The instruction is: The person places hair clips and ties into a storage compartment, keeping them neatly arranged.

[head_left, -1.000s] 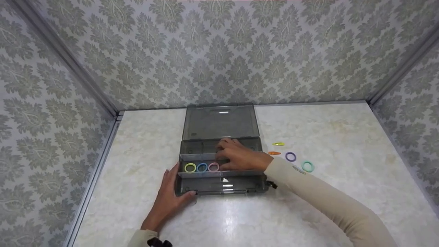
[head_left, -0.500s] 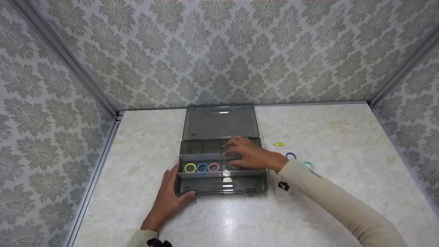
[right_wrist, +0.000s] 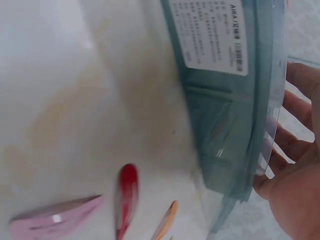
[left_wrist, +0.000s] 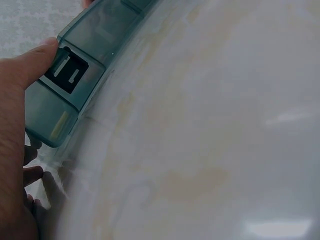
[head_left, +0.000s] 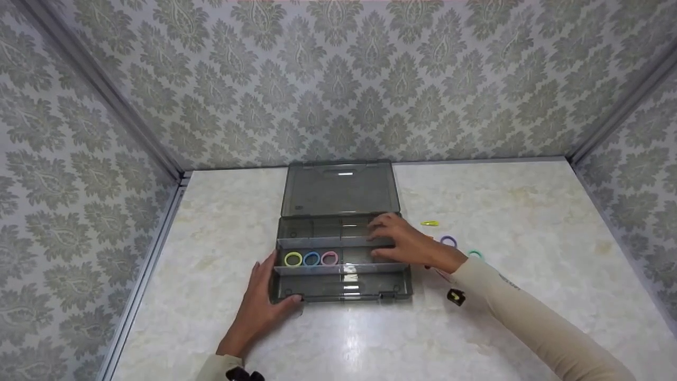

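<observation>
A grey see-through divided storage box [head_left: 312,283] lies with its lid raised. My left hand [head_left: 257,296] grips its near left corner, thumb on the front wall and fingers along the left side. In the middle row sit a yellow hair tie [head_left: 293,259], a blue hair tie [head_left: 311,259] and a pink hair tie [head_left: 329,258]. My right hand [head_left: 407,243] is over the box's right end, fingers loosely bent, nothing visible in them. In the right wrist view, a pink hair clip [right_wrist: 55,220], a red hair clip [right_wrist: 128,192] and an orange hair clip [right_wrist: 166,220] lie beside the box.
Right of the box are a yellow hair clip [head_left: 429,223], a purple hair tie [head_left: 448,242] and a green hair tie [head_left: 476,254], partly behind the sleeve. The open lid [head_left: 341,188] leans towards the patterned back wall [head_left: 338,79]. A marbled table [head_left: 222,211] carries everything.
My right hand has moved rightwards across the box, away from the pink hair tie towards the right wall. Its sleeve now covers more of the green hair tie. My left hand stays put.
</observation>
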Tool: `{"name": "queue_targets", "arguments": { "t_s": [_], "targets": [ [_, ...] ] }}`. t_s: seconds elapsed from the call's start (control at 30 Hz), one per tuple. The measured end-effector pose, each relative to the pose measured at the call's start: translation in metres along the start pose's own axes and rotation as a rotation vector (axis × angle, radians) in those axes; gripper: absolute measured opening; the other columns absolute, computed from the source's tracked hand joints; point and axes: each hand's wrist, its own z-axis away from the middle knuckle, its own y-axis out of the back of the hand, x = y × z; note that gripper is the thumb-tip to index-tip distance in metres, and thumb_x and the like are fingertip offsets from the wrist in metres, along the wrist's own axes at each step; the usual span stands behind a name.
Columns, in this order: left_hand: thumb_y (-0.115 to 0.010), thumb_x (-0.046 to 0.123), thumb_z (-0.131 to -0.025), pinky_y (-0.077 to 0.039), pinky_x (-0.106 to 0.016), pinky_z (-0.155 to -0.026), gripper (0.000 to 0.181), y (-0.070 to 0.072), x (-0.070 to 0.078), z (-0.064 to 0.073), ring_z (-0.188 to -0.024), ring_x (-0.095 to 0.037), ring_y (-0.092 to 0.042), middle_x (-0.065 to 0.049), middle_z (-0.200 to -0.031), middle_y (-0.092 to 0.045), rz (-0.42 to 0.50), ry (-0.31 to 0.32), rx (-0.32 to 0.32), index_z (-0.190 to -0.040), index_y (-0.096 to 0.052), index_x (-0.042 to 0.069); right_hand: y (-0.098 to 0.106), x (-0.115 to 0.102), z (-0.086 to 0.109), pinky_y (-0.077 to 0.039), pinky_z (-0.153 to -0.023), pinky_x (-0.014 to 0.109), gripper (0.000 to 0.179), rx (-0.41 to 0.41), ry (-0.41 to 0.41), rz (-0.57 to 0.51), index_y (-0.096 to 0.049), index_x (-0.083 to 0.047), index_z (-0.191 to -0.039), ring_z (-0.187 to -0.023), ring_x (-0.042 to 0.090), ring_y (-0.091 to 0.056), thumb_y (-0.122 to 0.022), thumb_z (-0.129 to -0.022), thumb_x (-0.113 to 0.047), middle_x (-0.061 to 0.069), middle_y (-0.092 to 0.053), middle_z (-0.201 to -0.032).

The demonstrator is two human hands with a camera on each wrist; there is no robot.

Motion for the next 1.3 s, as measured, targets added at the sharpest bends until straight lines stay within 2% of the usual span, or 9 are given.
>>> {"name": "queue_targets", "arguments": {
  "t_s": [0.17,0.33,0.47,0.7,0.77,0.87,1.0,1.13,1.3],
  "targets": [
    [-0.089,0.062,-0.087,-0.004,-0.058,-0.138,0.122,0.001,0.001,0.000,-0.169,-0.036,-0.018,-0.010,-0.181,-0.029,-0.007,0.004,0.005,-0.178,-0.019,0.019,0.002,0.005,0.011,-0.043,-0.118,0.065,0.030,0.030,-0.016,-0.038,-0.079,-0.001,-0.125,-0.143,0.041,-0.049,-0.083,-0.101,-0.019,0.021,-0.061,-0.148],
    [-0.089,0.060,-0.088,-0.007,-0.061,-0.137,0.120,0.000,0.000,0.000,-0.168,-0.039,-0.020,-0.012,-0.180,-0.030,-0.015,-0.019,0.013,-0.178,-0.020,0.018,0.005,0.009,0.023,-0.044,-0.119,0.064,0.029,0.101,-0.029,-0.070,-0.079,-0.001,-0.125,-0.145,0.040,-0.050,-0.083,-0.102,-0.018,0.019,-0.060,-0.150],
    [-0.089,0.058,-0.089,-0.008,-0.064,-0.136,0.120,0.001,-0.002,0.001,-0.168,-0.042,-0.018,-0.014,-0.180,-0.031,-0.003,-0.033,0.008,-0.178,-0.020,0.017,0.007,0.014,0.034,-0.047,-0.115,0.064,0.026,0.191,-0.013,-0.068,-0.079,-0.001,-0.123,-0.144,0.042,-0.050,-0.083,-0.101,-0.015,0.020,-0.061,-0.148],
    [-0.089,0.057,-0.089,-0.010,-0.066,-0.135,0.119,0.002,-0.003,0.000,-0.168,-0.046,-0.016,-0.015,-0.179,-0.031,0.015,-0.028,0.007,-0.178,-0.021,0.016,0.014,0.023,0.059,-0.059,-0.103,0.065,0.033,0.284,-0.090,-0.212,-0.076,-0.003,-0.131,-0.147,0.044,-0.048,-0.083,-0.101,-0.013,0.023,-0.054,-0.156],
    [-0.090,0.057,-0.088,-0.009,-0.065,-0.136,0.120,0.001,-0.003,0.000,-0.168,-0.045,-0.018,-0.014,-0.179,-0.032,0.020,-0.033,0.011,-0.177,-0.022,0.016,0.016,0.026,0.065,-0.057,-0.107,0.059,0.034,0.338,-0.070,-0.177,-0.077,-0.003,-0.130,-0.145,0.044,-0.049,-0.085,-0.098,-0.008,0.024,-0.058,-0.153],
    [-0.091,0.057,-0.087,-0.008,-0.063,-0.136,0.121,0.001,-0.004,-0.001,-0.168,-0.043,-0.020,-0.012,-0.179,-0.033,0.023,-0.035,0.014,-0.178,-0.022,0.016,0.019,0.033,0.074,-0.050,-0.114,0.040,0.035,0.424,-0.056,-0.105,-0.079,-0.004,-0.128,-0.142,0.042,-0.052,-0.088,-0.094,-0.006,0.024,-0.064,-0.147],
    [-0.092,0.055,-0.088,-0.008,-0.063,-0.136,0.120,0.000,-0.004,-0.001,-0.166,-0.042,-0.026,-0.014,-0.178,-0.034,0.015,-0.057,0.026,-0.177,-0.023,0.013,0.022,0.040,0.086,-0.038,-0.115,0.015,0.035,0.501,-0.055,-0.092,-0.079,-0.002,-0.125,-0.139,0.045,-0.053,-0.089,-0.092,-0.002,0.027,-0.066,-0.142],
    [-0.091,0.055,-0.088,-0.009,-0.063,-0.136,0.119,0.000,-0.003,0.000,-0.166,-0.042,-0.027,-0.016,-0.178,-0.034,0.004,-0.061,0.029,-0.177,-0.023,0.012,0.026,0.046,0.100,-0.033,-0.115,0.010,0.035,0.534,-0.112,-0.080,-0.078,0.002,-0.125,-0.140,0.045,-0.052,-0.088,-0.091,0.000,0.026,-0.067,-0.142],
    [-0.089,0.061,-0.087,-0.011,-0.065,-0.135,0.120,0.000,-0.002,0.001,-0.168,-0.045,-0.018,-0.013,-0.180,-0.032,0.005,-0.001,0.016,-0.177,-0.023,0.018,0.029,0.050,0.119,-0.030,-0.114,0.011,0.040,0.533,-0.276,-0.094,-0.076,0.000,-0.133,-0.145,0.034,-0.049,-0.087,-0.096,-0.009,0.017,-0.065,-0.149]
  ]
}}
